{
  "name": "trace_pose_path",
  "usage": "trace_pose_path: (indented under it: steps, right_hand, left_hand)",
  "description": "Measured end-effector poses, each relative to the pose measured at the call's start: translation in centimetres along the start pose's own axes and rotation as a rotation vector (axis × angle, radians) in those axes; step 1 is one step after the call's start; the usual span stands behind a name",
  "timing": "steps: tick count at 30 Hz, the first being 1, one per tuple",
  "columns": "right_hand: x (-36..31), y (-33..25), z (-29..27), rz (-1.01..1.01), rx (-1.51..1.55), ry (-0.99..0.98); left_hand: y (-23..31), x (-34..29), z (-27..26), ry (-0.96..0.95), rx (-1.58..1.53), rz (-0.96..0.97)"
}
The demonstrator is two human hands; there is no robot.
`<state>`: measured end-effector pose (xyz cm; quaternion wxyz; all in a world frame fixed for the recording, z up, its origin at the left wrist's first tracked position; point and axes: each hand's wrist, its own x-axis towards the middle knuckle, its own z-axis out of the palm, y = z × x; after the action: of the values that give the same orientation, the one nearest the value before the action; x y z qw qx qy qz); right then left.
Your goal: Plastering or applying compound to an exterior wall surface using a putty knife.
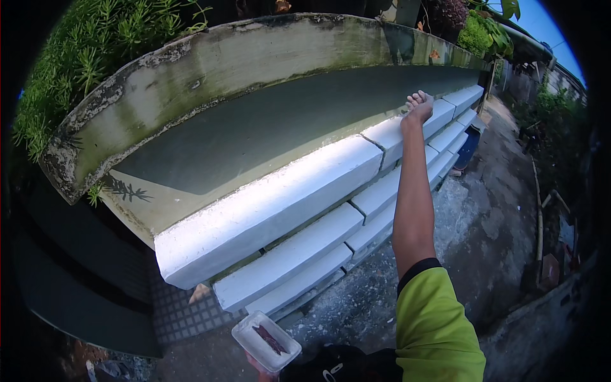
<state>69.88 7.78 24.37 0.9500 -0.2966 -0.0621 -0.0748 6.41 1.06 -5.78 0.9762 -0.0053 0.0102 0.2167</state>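
Concrete, stained green and peeling, forms the long curved tank wall (210, 63) that fills the upper half of the view; inside it lies dark, still water (267, 127) with a plant's shadow falling on the pale inner ledge at the left. Along the near side runs a white-painted rim of blocks (267, 204), stacked in about 3 stepped rows and cracked at the joints. Below the blocks, a rough grey pavement (484, 223) stretches away to the right, with debris and sticks near its far edge. Green shrubs (89, 44) crowd over the tank wall at the upper left, and more foliage sits at the upper right.

The person's right arm, in a yellow-green sleeve with a black cuff, reaches far out along the rim. The right hand (419, 106) rests on the top white block near the tank's far end, fingers curled loosely; its grip holds nothing that can be seen.

At the bottom edge, the left hand (259, 368) is mostly hidden beneath a small clear plastic tray (266, 340), which it supports from below, its grip closed on the tray. In the tray lies 1 dark reddish-brown strip (270, 339), close to the lowest white block.
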Motion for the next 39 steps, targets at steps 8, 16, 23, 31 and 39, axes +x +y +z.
trace_pose_path:
  steps: [8, 16, 23, 31, 39]
  right_hand:
    - [-5.2, 0.5, 3.2, 0.487, -0.148, -0.984]
    - [-6.0, 1.7, 3.4, 0.37, 0.775, -0.343]
    - [-28.2, 0.2, 7.4, 0.986, 0.072, -1.574]
    - [-20.0, -1.3, 7.1, 0.597, 0.727, -0.536]
    - [-36.8, -0.8, 9.5, 0.992, -0.285, -1.841]
  left_hand:
    - [-0.7, 0.5, -0.2, -0.037, 0.008, 0.071]
    - [-1.2, 0.4, -1.1, -0.073, 0.01, 0.145]
    - [-2.0, -0.4, -1.7, -0.072, 0.039, 0.196]
    - [-2.6, 0.8, -2.2, -0.091, 0.06, 0.25]
    - [-1.8, -1.8, -3.6, -0.076, 0.079, 0.348]
